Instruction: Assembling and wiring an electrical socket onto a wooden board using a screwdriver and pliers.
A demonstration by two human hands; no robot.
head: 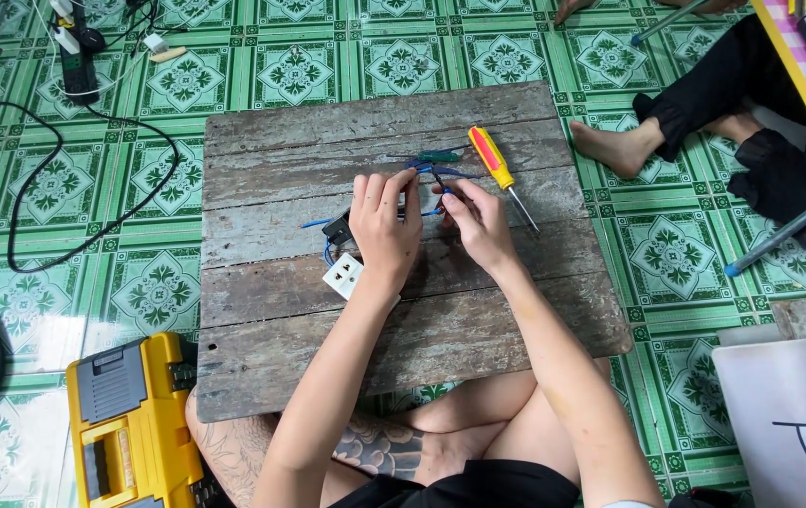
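My left hand (pixel 385 224) and my right hand (pixel 478 224) meet over a weathered wooden board (pixel 262 320) lying on my crossed legs. Both pinch thin blue wires (pixel 316 223) between their fingertips. My right hand also seems to grip a small blue-handled tool (pixel 442 173), partly hidden by the fingers. A white socket (pixel 343 276) and a small black part (pixel 336 228) lie just under my left hand, joined to the wires. A yellow and red screwdriver (pixel 498 162) rests on the board right of my hands. A green-handled tool (pixel 437 155) lies just beyond my fingers.
A yellow toolbox (pixel 130 423) sits on the green patterned tile floor at the lower left. Black cables (pixel 36 188) and a power strip (pixel 75 58) lie at the upper left. Another person's bare foot (pixel 617 146) and dark trousers are at the upper right, beside a table leg (pixel 784 230). A white bag (pixel 789 414) lies at the lower right.
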